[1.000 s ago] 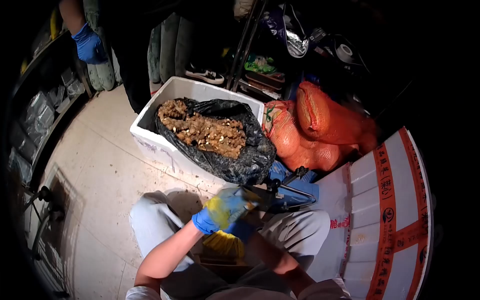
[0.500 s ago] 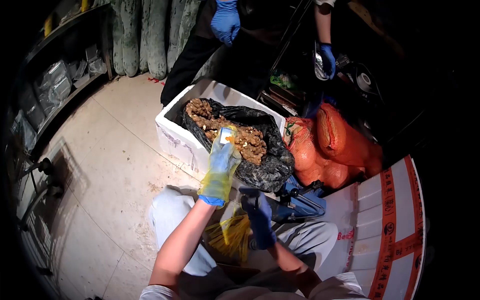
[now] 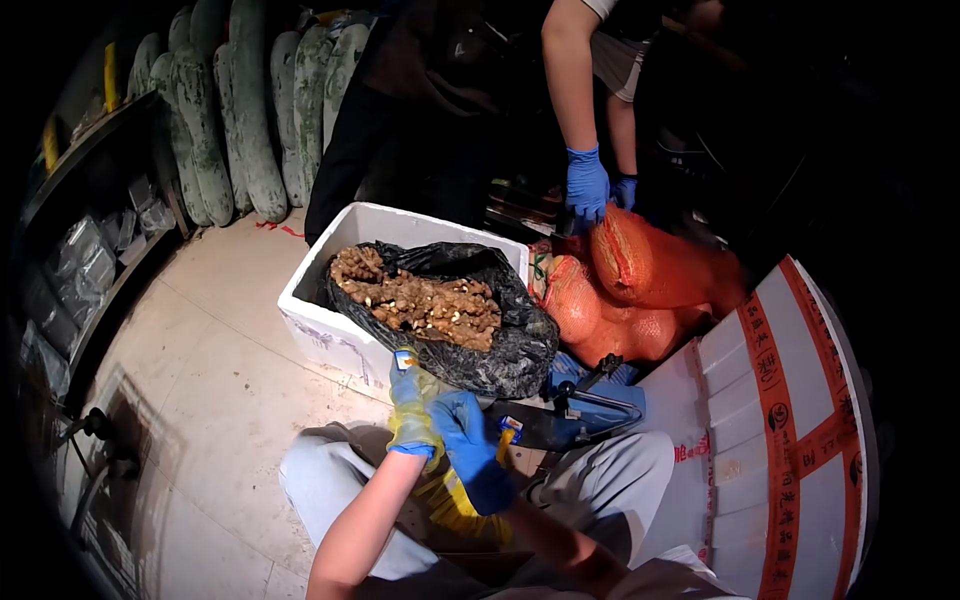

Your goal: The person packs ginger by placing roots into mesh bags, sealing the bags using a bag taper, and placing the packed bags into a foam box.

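Note:
My left hand (image 3: 412, 405), in a blue glove with a yellow mesh bag (image 3: 420, 388) drawn over it, is just in front of a white foam box (image 3: 335, 340). Its fingers look bunched inside the mesh, beside a white and orange label (image 3: 404, 359). My right hand (image 3: 468, 440), blue-gloved, is closed at the mesh by the left wrist; its fingertips are partly hidden. Knobbly brown ginger (image 3: 425, 305) lies in a black plastic bag (image 3: 525, 325) in the box. A bundle of yellow mesh (image 3: 455, 510) is between my knees.
Orange net sacks (image 3: 650, 265) stand right of the box, with a co-worker's gloved hand (image 3: 588, 185) at them. A blue object with a black handle (image 3: 590, 400) lies before them. White taped foam (image 3: 720, 440) is at right. Wax gourds (image 3: 250, 110) and a shelf (image 3: 120, 270) are left.
My left hand has drawn back from the ginger toward me. My right hand has come up to the mesh at the left wrist. The co-worker's hand has moved down to the orange sacks.

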{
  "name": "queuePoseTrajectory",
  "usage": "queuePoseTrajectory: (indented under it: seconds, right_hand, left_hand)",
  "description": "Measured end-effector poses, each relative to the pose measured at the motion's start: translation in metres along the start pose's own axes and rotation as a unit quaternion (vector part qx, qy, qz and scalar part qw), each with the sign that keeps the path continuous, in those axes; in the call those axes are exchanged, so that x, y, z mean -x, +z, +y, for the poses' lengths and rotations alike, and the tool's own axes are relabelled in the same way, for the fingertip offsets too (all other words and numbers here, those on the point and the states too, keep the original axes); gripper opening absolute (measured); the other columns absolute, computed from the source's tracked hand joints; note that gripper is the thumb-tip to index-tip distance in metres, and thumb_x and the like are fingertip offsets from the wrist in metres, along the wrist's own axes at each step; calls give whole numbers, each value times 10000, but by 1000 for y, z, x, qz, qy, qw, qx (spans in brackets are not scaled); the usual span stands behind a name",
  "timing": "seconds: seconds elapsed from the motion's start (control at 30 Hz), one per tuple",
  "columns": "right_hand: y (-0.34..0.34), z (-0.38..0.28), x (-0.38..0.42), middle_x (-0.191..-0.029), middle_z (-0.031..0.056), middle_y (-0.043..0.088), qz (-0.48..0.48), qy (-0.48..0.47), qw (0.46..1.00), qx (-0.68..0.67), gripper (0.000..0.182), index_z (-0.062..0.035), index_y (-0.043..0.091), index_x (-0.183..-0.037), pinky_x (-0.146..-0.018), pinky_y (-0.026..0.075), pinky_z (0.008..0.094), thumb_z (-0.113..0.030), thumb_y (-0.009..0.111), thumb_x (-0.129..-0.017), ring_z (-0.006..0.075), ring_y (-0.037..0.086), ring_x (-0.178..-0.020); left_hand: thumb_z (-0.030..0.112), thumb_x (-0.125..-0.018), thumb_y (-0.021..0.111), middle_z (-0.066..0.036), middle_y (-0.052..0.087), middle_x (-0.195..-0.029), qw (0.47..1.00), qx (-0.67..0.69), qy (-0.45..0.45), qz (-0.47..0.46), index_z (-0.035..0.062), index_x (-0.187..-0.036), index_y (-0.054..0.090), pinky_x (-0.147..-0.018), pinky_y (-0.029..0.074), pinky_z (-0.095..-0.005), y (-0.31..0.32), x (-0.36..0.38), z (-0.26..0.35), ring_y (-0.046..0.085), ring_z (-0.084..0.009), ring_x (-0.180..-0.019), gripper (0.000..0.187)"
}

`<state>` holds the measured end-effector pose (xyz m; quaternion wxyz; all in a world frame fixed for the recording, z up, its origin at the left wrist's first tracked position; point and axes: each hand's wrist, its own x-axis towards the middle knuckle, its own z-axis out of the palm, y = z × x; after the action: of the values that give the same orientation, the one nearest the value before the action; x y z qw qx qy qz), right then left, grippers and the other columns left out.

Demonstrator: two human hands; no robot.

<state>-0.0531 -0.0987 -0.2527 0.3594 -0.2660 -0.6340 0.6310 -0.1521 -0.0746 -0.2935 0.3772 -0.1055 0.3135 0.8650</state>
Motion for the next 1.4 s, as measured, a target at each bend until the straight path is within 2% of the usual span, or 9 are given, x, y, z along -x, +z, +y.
queuePoseTrajectory:
  seconds: [0.37,0.57,0.63,0.67,0.7,0.83,1.03,1.2,1.4]
  right_hand:
    - [-27,1,5,-852,149,540,58,-314,886,336,172,2,516,-932,-701,426,344,-22,534,-763,295,532,-795]
    - [-11,23,-5,-775,79,539,174,36,977,119,99,-30,493,-903,-694,410,262,-105,487,-839,148,506,-722]
    - [-16,22,-14,-789,57,530,90,97,987,89,134,-29,487,-909,-699,398,239,-139,506,-835,108,466,-714]
    - [-16,21,-12,-827,47,543,70,97,993,24,170,-39,486,-937,-724,403,232,-130,551,-809,87,483,-758]
    - [-20,20,-9,-827,47,543,72,98,992,28,170,-39,486,-937,-724,403,232,-130,551,-809,87,483,-758]
    - [-35,20,5,-888,53,558,-42,3,997,58,291,-49,493,-978,-745,425,242,-120,643,-739,94,532,-822]
    - [-70,30,11,-958,153,548,-91,-269,843,457,293,29,555,-941,-676,456,364,-28,566,-654,302,534,-842]
    - [-53,5,9,-946,170,533,-34,-319,865,387,299,19,552,-928,-651,443,362,-26,545,-633,306,520,-858]
    - [-26,24,23,-815,186,553,-21,-102,962,254,259,-19,476,-1022,-642,439,347,-97,546,-785,319,551,-741]
  left_hand:
    - [179,-811,479,0,424,-579,986,-165,-12,-7,125,-905,437,-375,364,-220,-11,-9,-21,421,-105,-447,116]
    - [267,-854,471,5,417,-583,972,-27,-225,-68,127,-707,496,-444,376,-257,-26,3,-32,413,-124,-482,204]
    - [276,-869,456,17,404,-574,966,-186,-67,-168,123,-706,487,-435,339,-264,-47,-20,-48,387,-121,-490,225]
    - [244,-873,459,28,381,-574,927,-349,-18,-134,111,-715,494,-434,313,-254,-52,-33,-49,359,-95,-500,210]
    - [220,-862,483,22,397,-583,971,-77,-174,-143,98,-730,504,-429,315,-237,-61,-43,-53,368,-84,-504,181]
    - [168,-855,488,-23,559,-796,974,-15,-190,-123,69,-876,562,-524,439,-220,-23,-10,-21,517,-102,-642,125]
    - [246,-833,529,19,526,-798,989,-78,56,-115,75,-935,559,-638,410,-198,3,7,-18,497,-71,-726,201]
    - [176,-788,583,31,538,-800,974,-173,46,-140,76,-926,565,-639,396,-172,1,0,-19,483,-46,-689,171]
    - [138,-791,574,-1,540,-819,972,-157,-94,-145,59,-929,554,-636,411,-200,-7,8,-29,500,-89,-717,160]
